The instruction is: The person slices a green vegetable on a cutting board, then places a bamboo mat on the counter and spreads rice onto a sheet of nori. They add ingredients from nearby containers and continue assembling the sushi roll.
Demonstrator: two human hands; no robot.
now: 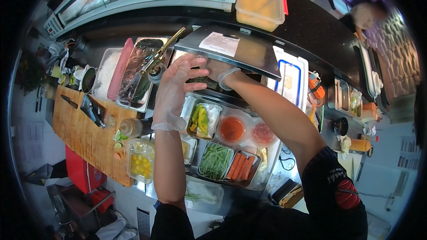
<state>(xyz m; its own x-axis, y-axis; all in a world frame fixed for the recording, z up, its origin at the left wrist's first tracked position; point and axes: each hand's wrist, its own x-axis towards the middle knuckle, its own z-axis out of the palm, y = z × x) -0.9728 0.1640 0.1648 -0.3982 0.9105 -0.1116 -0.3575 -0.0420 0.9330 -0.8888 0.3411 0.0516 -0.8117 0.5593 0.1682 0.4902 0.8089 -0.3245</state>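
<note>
Well, the metal lid [261,53] is the thing to mind here. The right hand [216,68] is in by its front edge, and I can't tell if it holds anything, because its fingers are hidden. The left hand [171,90], in a thin clear glove [169,116], has its fingers spread wide by the lid's left front corner; I can't tell if they touch it. The dark food [208,82] sits just in front of the lid. To reach well, I'd go slowly, not bump the lid, and keep the right arm [281,109] high over the red sauce [231,130], farther in front of the lid.
</note>
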